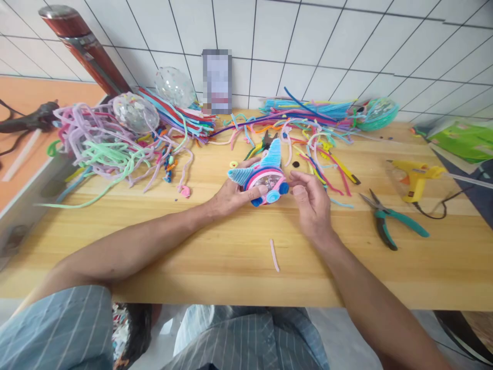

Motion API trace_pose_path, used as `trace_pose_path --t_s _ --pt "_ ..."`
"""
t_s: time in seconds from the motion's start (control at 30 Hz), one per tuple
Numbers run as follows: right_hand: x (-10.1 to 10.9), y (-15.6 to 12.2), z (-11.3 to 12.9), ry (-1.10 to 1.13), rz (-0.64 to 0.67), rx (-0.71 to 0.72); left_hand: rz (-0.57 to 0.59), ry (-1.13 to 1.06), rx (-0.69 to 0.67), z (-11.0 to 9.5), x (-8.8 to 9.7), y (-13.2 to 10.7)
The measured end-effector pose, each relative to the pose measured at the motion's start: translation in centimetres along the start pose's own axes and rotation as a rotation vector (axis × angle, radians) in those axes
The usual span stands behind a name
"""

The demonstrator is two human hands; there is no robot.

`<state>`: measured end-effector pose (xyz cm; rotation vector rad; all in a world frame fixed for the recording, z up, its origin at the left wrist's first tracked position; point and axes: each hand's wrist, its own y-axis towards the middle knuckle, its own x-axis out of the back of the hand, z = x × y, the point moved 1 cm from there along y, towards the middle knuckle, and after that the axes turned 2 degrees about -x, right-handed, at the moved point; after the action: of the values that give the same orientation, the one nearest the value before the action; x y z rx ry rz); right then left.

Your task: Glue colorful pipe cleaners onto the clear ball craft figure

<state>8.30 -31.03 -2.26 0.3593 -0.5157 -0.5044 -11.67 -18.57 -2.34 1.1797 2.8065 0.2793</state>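
Observation:
My left hand (234, 198) is closed around a pipe-cleaner figure (265, 177), its thumb pressed on the front. The figure has two light blue pointed ears, a pink and blue band round a clear domed middle, dark blue knobs and a light blue spiral disc. My right hand (310, 203) is just to the right of the figure, fingers curled with thumb and forefinger apart; I see nothing between them. Below the hands lies a short pale pink pipe-cleaner piece (274, 255). Behind the figure, small cutting pliers (265, 144) are partly hidden.
Tangled pipe cleaners (96, 133) and clear balls (135, 113) crowd the left. More pipe cleaners (308, 110) lie along the tiled wall, near a propped phone (217, 82). On the right are teal-handled pliers (389, 218) and a yellow glue gun (416, 180) with its cord.

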Motion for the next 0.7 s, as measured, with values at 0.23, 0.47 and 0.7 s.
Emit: trace_pose_path --t_s 0.23,0.47,0.7 --pt "0.7 0.1 0.2 -0.062 -0.079 -0.069 -0.015 -0.025 0.005 -0.1 0.0 0.3" --pt "0.8 0.7 -0.7 -0.042 -0.138 -0.102 0.021 -0.031 -0.071 0.1 -0.2 0.8" --pt "0.5 0.5 -1.2 -0.020 -0.037 -0.058 0.028 -0.051 -0.061 -0.1 -0.2 0.4"
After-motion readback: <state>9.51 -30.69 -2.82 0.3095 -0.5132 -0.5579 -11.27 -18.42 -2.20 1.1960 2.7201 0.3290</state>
